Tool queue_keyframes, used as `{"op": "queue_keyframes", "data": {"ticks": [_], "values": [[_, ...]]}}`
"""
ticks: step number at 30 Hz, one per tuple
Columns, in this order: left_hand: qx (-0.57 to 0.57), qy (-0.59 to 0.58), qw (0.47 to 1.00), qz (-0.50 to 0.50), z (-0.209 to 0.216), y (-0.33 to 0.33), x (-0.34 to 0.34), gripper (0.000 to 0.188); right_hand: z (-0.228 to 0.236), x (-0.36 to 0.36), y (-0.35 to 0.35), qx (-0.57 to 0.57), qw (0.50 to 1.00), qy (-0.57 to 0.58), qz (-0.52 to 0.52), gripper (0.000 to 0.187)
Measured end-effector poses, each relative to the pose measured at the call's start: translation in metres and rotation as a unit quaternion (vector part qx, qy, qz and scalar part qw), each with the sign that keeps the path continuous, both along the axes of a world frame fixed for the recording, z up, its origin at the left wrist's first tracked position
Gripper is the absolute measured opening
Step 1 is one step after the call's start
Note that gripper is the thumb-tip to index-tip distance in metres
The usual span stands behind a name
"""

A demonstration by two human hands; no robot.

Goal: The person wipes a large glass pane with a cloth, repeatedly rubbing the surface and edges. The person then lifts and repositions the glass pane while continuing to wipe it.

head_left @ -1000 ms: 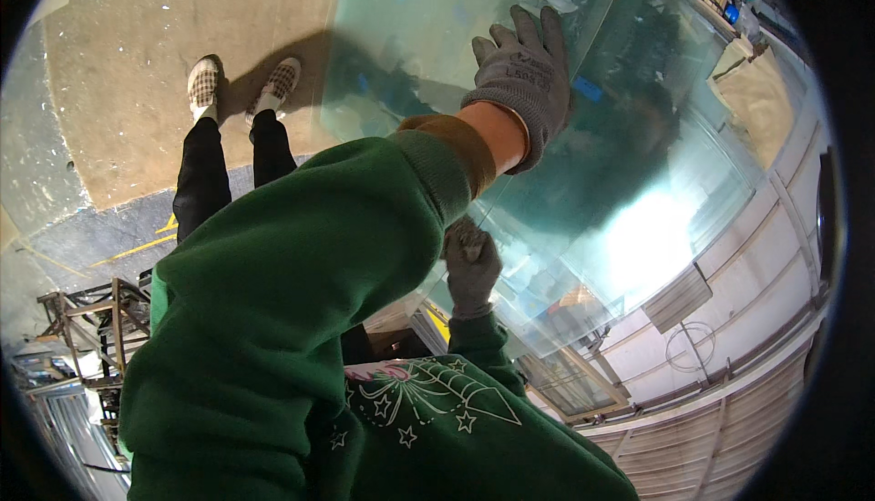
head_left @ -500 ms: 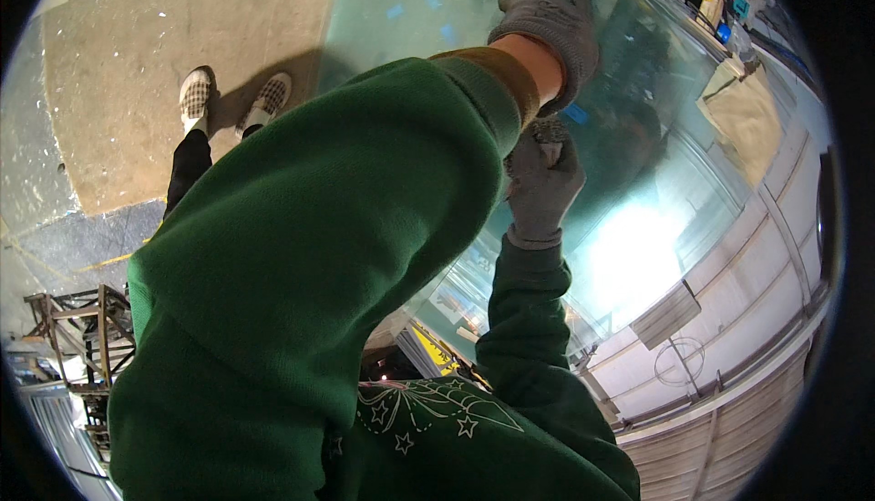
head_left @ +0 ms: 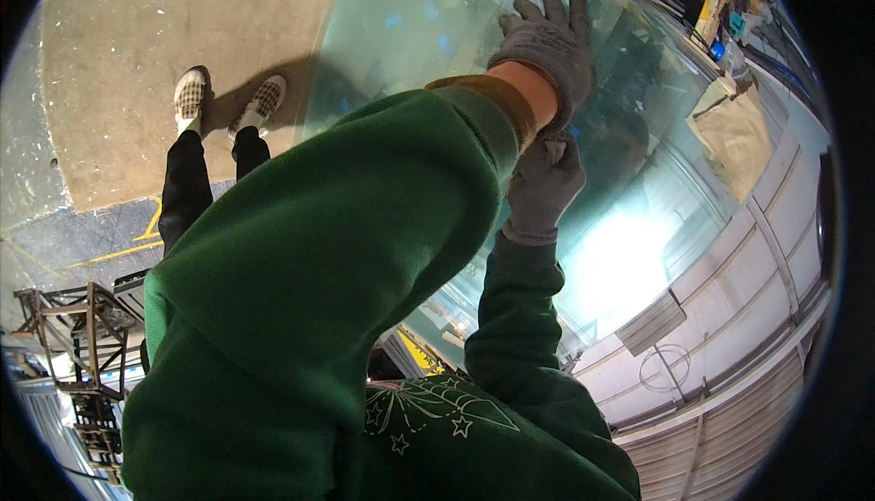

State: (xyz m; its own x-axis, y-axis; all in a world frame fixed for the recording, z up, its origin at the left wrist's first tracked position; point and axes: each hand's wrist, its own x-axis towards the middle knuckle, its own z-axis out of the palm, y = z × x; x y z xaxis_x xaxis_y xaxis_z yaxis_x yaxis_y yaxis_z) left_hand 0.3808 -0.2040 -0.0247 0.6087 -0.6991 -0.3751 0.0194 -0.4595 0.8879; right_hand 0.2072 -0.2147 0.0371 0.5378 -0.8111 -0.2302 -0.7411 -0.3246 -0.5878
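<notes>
My left hand (head_left: 545, 41), in a grey knit work glove, reaches out over a large sheet of clear greenish glass (head_left: 365, 54). Its fingers are spread, with nothing in them; whether the palm touches the glass I cannot tell. Bare wrist shows between this glove and the green sleeve (head_left: 337, 200). Just below, my right hand (head_left: 544, 189), also in a grey glove, is closed at the left glove's cuff (head_left: 567, 111), its fingertips partly hidden. Small blue patches (head_left: 393, 20) show on the glass, and a bright light (head_left: 624, 246) glares off it.
Two feet in checkered shoes (head_left: 190, 98) stand on the brown floor (head_left: 246, 9) at left. A dark metal frame (head_left: 87, 337) stands at lower left. A beige sheet or bag (head_left: 734, 136) lies at right, below a cluttered area with a blue object (head_left: 717, 51).
The view has shifted slightly, so the surroundings and both hands sit a little lower. My left hand keeps its fingers spread and my right hand stays closed at the cuff.
</notes>
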Motion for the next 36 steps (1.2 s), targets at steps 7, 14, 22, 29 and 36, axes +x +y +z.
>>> {"op": "queue_keyframes", "data": {"ticks": [7, 14, 22, 29, 36], "values": [[0.000, -0.001, 1.000, 0.001, 0.002, 0.006, 0.001, 0.094, 0.007, -0.065, 0.062, -0.074, 0.992, 0.098, 0.018, 0.021], [-0.008, 0.014, 1.000, -0.023, 0.004, 0.004, 0.005, 0.096, -0.002, 0.010, -0.019, 0.005, 1.000, 0.017, -0.007, 0.022], [0.018, -0.002, 1.000, -0.013, 0.004, 0.002, 0.002, 0.103, 0.016, -0.066, 0.071, -0.056, 0.987, 0.141, -0.043, 0.019], [-0.016, 0.003, 1.000, -0.007, -0.003, -0.008, -0.003, 0.107, -0.009, 0.006, -0.031, -0.040, 0.999, 0.004, 0.016, 0.019], [0.050, -0.077, 0.996, 0.008, 0.002, -0.002, -0.004, 0.095, 0.017, -0.095, 0.070, 0.006, 0.991, 0.128, -0.032, 0.021]]}}
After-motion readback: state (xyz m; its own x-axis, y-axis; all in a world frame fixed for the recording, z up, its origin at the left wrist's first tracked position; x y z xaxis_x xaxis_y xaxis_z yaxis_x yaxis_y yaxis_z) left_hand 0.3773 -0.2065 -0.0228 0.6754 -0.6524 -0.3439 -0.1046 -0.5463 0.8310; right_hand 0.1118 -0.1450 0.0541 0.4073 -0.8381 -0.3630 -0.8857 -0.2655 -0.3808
